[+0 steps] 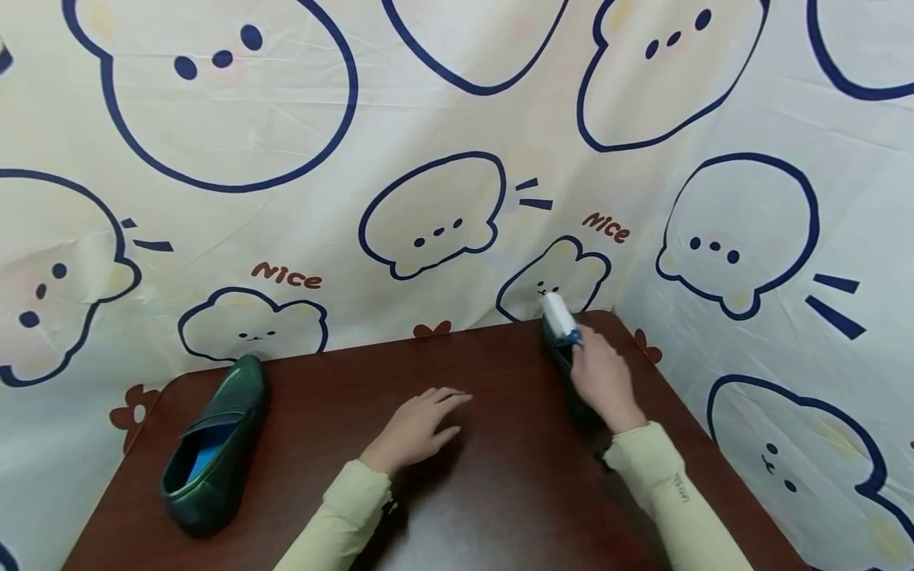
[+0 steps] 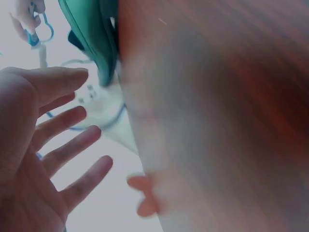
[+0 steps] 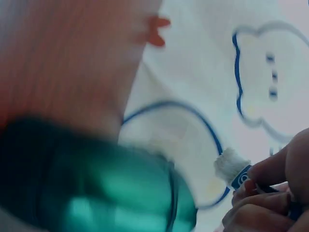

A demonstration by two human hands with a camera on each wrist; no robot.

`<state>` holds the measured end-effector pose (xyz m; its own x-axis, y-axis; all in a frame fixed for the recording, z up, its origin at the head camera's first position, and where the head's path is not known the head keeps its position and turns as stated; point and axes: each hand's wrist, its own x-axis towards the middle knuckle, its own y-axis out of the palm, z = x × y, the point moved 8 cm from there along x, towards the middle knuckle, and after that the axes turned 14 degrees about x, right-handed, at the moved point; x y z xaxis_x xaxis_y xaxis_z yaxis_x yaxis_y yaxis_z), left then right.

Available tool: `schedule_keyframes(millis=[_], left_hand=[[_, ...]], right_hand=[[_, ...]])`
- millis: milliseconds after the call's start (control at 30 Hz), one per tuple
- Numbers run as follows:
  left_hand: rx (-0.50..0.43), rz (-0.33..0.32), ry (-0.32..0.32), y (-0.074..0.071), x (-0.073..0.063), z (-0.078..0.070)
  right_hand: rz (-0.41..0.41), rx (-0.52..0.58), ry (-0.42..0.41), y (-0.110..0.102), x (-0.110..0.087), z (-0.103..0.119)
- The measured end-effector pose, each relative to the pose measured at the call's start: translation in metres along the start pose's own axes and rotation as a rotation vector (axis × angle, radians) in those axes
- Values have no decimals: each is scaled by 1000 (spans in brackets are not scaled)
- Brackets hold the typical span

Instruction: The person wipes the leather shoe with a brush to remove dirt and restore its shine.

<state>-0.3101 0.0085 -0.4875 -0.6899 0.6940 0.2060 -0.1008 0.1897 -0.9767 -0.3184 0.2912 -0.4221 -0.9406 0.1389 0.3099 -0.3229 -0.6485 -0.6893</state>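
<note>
My right hand [image 1: 603, 377] grips a small brush [image 1: 559, 315] with a white, fluffy-looking head and a blue handle, held over a dark green loafer [image 1: 562, 366] at the table's far right. Hand and brush cover part of that shoe; whether they touch it I cannot tell. In the right wrist view the brush head [image 3: 231, 166] points up and left, beside the blurred green shoe [image 3: 96, 183]. Fingers spread and holding nothing, my left hand [image 1: 417, 428] is over the middle of the table. A second green loafer [image 1: 224, 456] with a blue insole lies at the left.
The dark brown wooden table [image 1: 493, 500] runs back to a white cloth [image 1: 443, 119] printed with blue cartoon outlines. That cloth also hangs along the right side. Pale yellow sleeves [image 1: 343, 507] cover both forearms.
</note>
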Motion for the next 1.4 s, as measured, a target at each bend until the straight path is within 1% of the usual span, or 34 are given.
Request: schedule_keyframes(millis=[67, 133, 200, 267, 400, 533, 600, 667, 767, 833, 900, 967, 1067, 1167, 1267, 1400], left_hand=[[-32, 0, 30, -1, 18, -15], [-60, 10, 49, -1, 35, -28], [-76, 17, 63, 1, 51, -41], [-84, 19, 74, 4, 66, -53], [-87, 13, 92, 12, 91, -78], [-47, -4, 123, 19, 110, -106], [-4, -3, 142, 22, 118, -121], [43, -5, 154, 26, 123, -133], [130, -34, 140, 28, 130, -147], [171, -63, 118, 27, 134, -152], [198, -94, 98, 26, 137, -153], [210, -114, 88, 27, 138, -153], [218, -145, 82, 31, 136, -151], [204, -175, 78, 33, 132, -148], [148, -195, 96, 30, 130, -146], [96, -189, 128, 27, 129, -143]], right_hand=[[-35, 14, 22, -19, 6, -15], [-61, 41, 40, -33, 12, -32], [-77, 56, 60, -41, 17, -50], [-86, 77, 83, -44, 19, -69], [-75, 68, 120, -42, 17, -103], [-12, 15, 163, -31, 11, -125], [26, -5, 186, -25, 8, -131], [46, -27, 192, -20, 6, -133], [59, -32, 199, -15, 4, -133], [60, -32, 209, -14, 4, -134], [63, -21, 226, -13, 2, -136], [63, -25, 235, -13, 1, -139], [69, -38, 245, -11, -2, -143], [77, -57, 243, -9, -4, -144], [78, -61, 245, -8, -5, -145], [114, -44, 280, -5, -4, -147]])
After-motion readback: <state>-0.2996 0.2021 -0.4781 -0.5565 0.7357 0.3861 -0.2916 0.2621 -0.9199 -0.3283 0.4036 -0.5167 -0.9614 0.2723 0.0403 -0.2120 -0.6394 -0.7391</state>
